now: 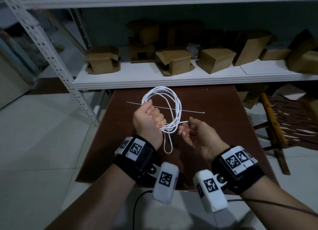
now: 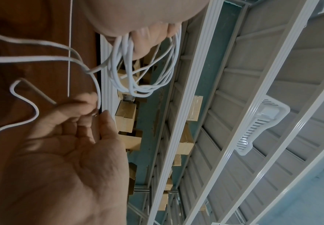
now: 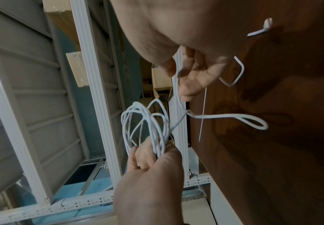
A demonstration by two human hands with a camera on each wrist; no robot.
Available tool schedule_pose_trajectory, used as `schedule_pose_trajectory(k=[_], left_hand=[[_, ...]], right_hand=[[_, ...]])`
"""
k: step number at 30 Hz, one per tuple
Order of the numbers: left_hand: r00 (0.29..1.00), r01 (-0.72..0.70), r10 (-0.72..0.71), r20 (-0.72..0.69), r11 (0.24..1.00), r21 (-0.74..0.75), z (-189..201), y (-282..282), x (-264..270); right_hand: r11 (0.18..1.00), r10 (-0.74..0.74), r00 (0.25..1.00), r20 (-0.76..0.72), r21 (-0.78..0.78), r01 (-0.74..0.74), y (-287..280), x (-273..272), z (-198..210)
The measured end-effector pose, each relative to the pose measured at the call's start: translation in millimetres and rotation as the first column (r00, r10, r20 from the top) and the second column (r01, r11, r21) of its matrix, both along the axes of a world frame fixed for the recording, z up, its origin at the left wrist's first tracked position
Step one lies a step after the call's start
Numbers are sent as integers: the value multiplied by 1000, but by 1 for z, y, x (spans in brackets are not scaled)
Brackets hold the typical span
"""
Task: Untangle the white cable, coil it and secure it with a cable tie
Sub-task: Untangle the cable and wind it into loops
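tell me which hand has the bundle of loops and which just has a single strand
The left hand grips the bundle of cable loops in its fist. The right hand only pinches one loose strand at its fingertips.

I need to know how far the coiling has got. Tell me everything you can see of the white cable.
The white cable is thin, round and smooth, plastic-looking. Most of it is gathered into several loose, uneven loops held upright above the brown table, bunched in the fist of the left hand. A free tail runs to the right hand, which pinches it at the fingertips. One slack loop hangs below the left hand. No tie is round it yet.
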State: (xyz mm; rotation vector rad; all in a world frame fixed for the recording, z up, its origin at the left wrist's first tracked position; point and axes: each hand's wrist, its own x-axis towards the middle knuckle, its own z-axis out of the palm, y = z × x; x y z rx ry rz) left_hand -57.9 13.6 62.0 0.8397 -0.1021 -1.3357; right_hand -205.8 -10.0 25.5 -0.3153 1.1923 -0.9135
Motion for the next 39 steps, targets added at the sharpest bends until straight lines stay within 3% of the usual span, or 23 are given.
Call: schedule_pose_trajectory(k=[6, 9, 16, 21, 25, 34, 39], left_hand=[[1000, -6, 6, -20, 1000, -5, 0, -1, -1], [1000, -6, 6, -25, 1000, 2, -1, -1, -2], [999, -2, 3, -38, 1000, 24, 2, -3, -1], [1000, 25, -24, -13, 997, 74, -4, -2, -3], [999, 43, -42, -16, 996, 83, -4, -3, -1], [998, 66, -68, 15, 990, 124, -5, -4, 0], [994, 96, -105, 41, 980, 175, -6, -5, 0]], right_hand=[[922, 387, 918, -81, 58, -383, 11, 5, 12], [880, 475, 879, 24, -15, -475, 12, 7, 14], [973, 201, 906, 374, -185, -140, 13, 4, 14], [957, 224, 832, 507, -278, -88, 9, -6, 22], [945, 206, 866, 455, -323, -55, 8, -6, 20], [937, -23, 943, 333, -321, 136, -8, -11, 15], [936, -126, 943, 308, -279, 216, -9, -12, 11]])
